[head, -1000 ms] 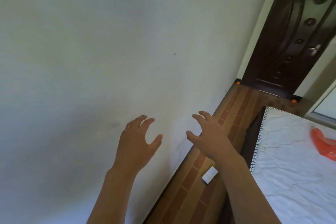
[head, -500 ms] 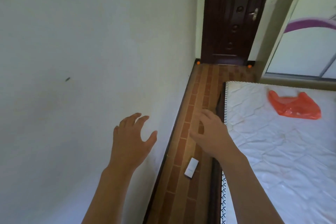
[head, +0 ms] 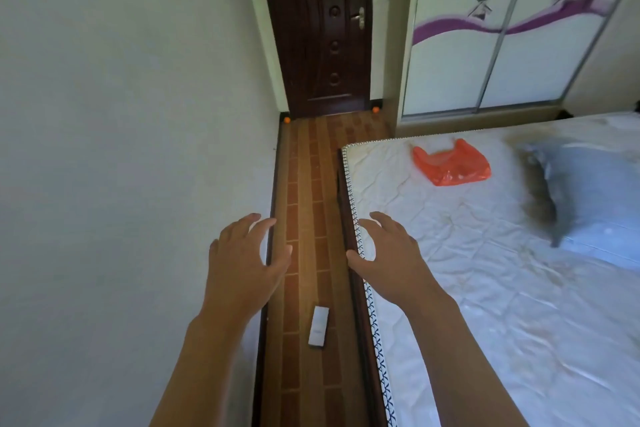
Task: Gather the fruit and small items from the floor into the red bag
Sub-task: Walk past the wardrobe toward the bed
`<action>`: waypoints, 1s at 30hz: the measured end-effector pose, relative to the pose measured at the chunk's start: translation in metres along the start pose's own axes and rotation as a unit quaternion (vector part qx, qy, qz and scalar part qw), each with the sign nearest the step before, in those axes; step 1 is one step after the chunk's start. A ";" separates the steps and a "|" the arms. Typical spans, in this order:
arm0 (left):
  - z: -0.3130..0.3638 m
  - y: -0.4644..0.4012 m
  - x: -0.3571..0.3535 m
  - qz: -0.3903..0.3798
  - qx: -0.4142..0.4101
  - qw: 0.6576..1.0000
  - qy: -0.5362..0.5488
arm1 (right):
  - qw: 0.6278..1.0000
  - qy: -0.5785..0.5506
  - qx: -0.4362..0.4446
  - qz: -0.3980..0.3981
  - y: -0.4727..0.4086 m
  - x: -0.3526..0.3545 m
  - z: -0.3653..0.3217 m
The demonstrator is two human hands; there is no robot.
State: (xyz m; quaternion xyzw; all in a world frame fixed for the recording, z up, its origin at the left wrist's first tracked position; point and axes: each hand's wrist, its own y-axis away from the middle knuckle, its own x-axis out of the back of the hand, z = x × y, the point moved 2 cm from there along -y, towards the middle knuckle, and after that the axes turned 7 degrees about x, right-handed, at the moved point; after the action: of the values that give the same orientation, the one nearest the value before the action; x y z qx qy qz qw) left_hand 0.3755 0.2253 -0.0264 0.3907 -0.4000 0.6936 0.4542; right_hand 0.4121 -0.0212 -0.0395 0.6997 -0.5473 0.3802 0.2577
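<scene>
Since half a second ago the view has swung right: more of the mattress [head: 485,288] shows, a grey pillow [head: 595,198] has come into sight, and the wardrobe doors [head: 502,55] fill the upper right. Both arms stay outstretched, hands apart.

Left hand [head: 242,260]: fingers spread and relaxed, holding nothing, raised in front of the white wall [head: 121,149] at the edge of the floor strip [head: 311,201].

Right hand [head: 391,253]: fingers spread, slightly bent, holding nothing, over the near edge of the mattress.

Red bag [head: 452,163]: lies crumpled and flat on the mattress, near its far end, well apart from both hands.

Small white box [head: 318,326]: lies on the brown tiled floor strip between wall and bed, nearer the person than the hands appear, touched by neither.

Two small orange fruits sit on the floor at the foot of the dark door [head: 322,28]: left orange fruit [head: 286,120] in the wall corner, right orange fruit [head: 375,110] by the door frame. Both far from the hands.
</scene>
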 end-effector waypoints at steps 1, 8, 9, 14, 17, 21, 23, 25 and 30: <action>0.004 -0.006 -0.003 -0.007 -0.007 1.000 0.003 | 1.000 0.001 -0.008 0.003 -0.001 0.001 0.004; 0.018 -0.056 -0.020 -0.037 -0.049 0.998 0.019 | 0.999 0.014 -0.040 0.016 -0.027 0.000 0.015; 0.018 -0.065 -0.021 -0.040 -0.053 0.997 0.027 | 0.999 0.021 -0.036 0.018 -0.036 0.000 0.014; 0.005 -0.123 -0.025 -0.041 -0.066 0.995 0.061 | 0.998 0.056 -0.025 0.020 -0.090 -0.003 -0.006; -0.010 -0.162 -0.024 -0.029 -0.061 0.995 0.076 | 0.997 0.069 -0.017 0.014 -0.131 -0.010 -0.022; -0.036 -0.210 -0.026 -0.035 -0.051 0.995 0.078 | 0.997 0.078 -0.014 0.008 -0.182 -0.023 -0.044; -0.045 -0.230 -0.024 -0.034 -0.051 0.994 0.094 | 0.997 0.078 -0.011 0.012 -0.202 -0.026 -0.053; -0.050 -0.252 -0.025 -0.031 -0.051 0.993 0.103 | 0.997 0.079 -0.011 0.017 -0.219 -0.029 -0.060; -0.056 -0.287 -0.035 -0.031 -0.055 0.992 0.105 | 0.997 0.073 -0.011 -0.006 -0.251 -0.041 -0.074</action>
State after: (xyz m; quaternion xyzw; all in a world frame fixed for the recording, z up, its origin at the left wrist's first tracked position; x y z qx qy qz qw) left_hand 0.6462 0.3422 -0.0214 0.3022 -0.3754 0.6929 0.5362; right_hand 0.6306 0.1272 -0.0162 0.6703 -0.5272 0.4224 0.3071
